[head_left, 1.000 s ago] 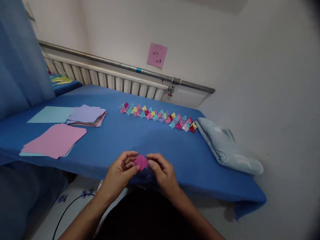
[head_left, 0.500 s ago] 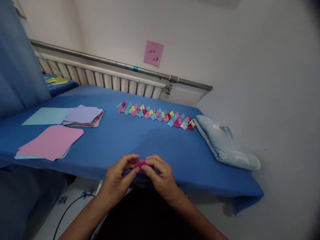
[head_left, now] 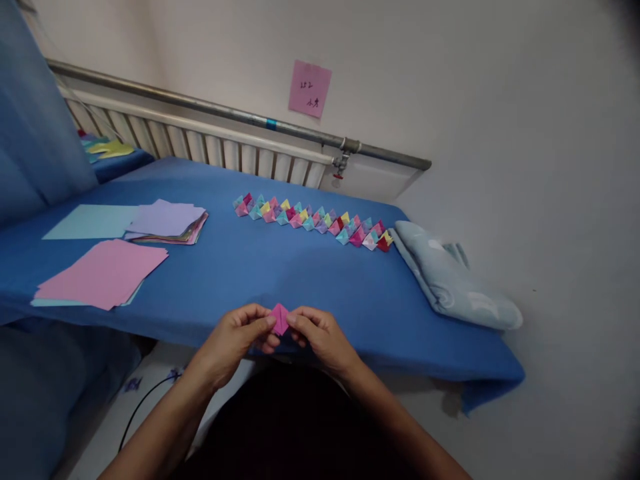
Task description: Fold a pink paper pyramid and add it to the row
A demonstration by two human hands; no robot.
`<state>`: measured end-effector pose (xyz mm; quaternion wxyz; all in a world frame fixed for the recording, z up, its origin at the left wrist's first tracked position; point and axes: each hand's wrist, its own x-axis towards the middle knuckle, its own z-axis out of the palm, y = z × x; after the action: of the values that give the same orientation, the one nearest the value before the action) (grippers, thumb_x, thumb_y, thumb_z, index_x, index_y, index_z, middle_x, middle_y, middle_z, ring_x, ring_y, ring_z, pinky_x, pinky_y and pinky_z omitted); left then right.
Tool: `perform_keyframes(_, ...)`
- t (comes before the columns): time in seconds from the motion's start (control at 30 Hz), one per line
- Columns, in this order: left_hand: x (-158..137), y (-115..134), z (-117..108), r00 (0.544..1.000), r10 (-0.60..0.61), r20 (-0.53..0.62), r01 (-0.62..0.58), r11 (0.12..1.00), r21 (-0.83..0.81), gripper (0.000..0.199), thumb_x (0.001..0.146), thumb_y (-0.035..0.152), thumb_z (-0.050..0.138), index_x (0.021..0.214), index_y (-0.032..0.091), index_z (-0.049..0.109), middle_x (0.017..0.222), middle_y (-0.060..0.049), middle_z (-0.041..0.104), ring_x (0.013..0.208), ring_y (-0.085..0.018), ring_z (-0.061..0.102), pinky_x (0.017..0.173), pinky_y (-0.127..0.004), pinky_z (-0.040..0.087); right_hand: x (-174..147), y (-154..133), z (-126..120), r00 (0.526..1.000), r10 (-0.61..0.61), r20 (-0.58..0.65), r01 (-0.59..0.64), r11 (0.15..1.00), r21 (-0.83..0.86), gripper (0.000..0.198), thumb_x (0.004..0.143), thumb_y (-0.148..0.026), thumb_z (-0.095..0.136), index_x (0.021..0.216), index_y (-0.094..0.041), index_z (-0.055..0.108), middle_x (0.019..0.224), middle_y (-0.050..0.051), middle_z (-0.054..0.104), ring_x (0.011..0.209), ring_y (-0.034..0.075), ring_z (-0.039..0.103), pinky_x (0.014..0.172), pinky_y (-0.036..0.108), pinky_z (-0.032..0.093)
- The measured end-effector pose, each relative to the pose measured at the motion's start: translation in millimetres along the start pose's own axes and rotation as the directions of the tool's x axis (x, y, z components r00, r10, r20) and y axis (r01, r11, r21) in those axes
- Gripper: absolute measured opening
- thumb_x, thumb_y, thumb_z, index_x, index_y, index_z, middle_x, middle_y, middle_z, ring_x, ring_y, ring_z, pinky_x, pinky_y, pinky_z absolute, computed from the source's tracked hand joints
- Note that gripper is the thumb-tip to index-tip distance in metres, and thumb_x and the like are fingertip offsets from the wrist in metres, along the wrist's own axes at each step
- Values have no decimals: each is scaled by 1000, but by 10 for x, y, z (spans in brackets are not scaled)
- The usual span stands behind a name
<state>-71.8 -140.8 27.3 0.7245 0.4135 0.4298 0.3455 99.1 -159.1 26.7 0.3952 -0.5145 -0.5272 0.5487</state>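
A small magenta folded paper piece [head_left: 280,319] is held up near the front edge of the blue-covered table, its diamond-shaped face with a centre crease turned toward me. My left hand [head_left: 247,328] pinches its left corner between thumb and fingers. On the opposite corner, my right hand [head_left: 313,328] has a like pinch. Farther back, rows of small folded paper pieces [head_left: 320,221] in pink, teal, yellow, purple, red and white lie side by side on the blue cloth [head_left: 225,273].
Pink paper sheets [head_left: 107,272] lie at the left, with a purple-topped paper stack [head_left: 167,220] and a light-blue sheet [head_left: 90,222] behind. A folded pale-blue blanket [head_left: 453,277] rests at the right end. Behind run a radiator [head_left: 200,143] and pipe; a pink note [head_left: 309,89] hangs on the wall.
Both hands have turned the magenta paper piece from edge-on to show its diamond face. It has come up slightly, and the view has tilted a little downward.
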Motion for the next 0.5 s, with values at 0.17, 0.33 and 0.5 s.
perform_keyframes(0.17,12,-27,-12,996,-78,35,82,983,-163,29,62,33,79,77,15,63,66,0,66,58,-11,63,57,-23,51,8,-4,12,1000,-11,-15,11,1000,27,31,80,-42,56,60,-18,51,54,-6,43,50,8,35,50,22,28)
perform_keyframes(0.33,16,0,11,996,-83,-6,82,987,-138,29,63,31,79,81,15,63,72,-1,68,62,-13,66,57,-24,53,15,28,12,999,26,-45,-25,1000,17,29,79,-41,56,62,-18,54,55,-6,45,48,7,37,48,21,27)
perform_keyframes(0.5,37,-28,8,996,-87,-23,84,991,-104,27,63,30,77,80,14,63,70,-2,68,63,-14,67,59,-25,54,18,73,-12,997,72,-3,-71,996,49,27,79,-42,57,70,-18,59,59,-5,48,47,6,38,46,20,28)
